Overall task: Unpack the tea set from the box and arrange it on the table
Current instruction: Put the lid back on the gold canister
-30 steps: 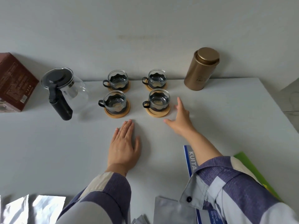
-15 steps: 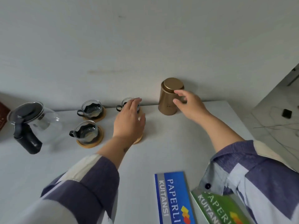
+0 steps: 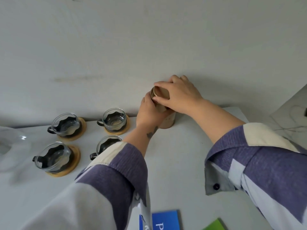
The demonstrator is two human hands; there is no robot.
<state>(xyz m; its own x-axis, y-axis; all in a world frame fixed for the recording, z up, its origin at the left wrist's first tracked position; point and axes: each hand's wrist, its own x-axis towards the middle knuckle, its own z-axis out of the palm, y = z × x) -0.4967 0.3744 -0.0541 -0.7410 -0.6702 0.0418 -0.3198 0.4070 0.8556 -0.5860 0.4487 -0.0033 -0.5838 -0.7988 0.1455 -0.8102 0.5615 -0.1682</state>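
A gold metal tea canister (image 3: 168, 121) stands at the back of the white table (image 3: 182, 163), against the wall. My left hand (image 3: 150, 110) is wrapped around its body. My right hand (image 3: 180, 93) is closed over its gold lid (image 3: 159, 93). Several glass cups with black holders sit on round wooden coasters to the left: two at the back (image 3: 65, 124) (image 3: 114, 120) and two in front (image 3: 52, 157) (image 3: 106, 144). My left sleeve hides part of the front right cup. The glass teapot (image 3: 11, 146) shows only as a blurred edge at far left.
A blue receipt book (image 3: 166, 219) and a green one (image 3: 214, 225) lie at the near table edge. The wall runs directly behind the canister. The table's right edge drops to a pale floor (image 3: 292, 113).
My left hand left the cups and came onto the canister's body. My right hand went from touching the canister's side to covering its lid. The view moved closer and to the right.
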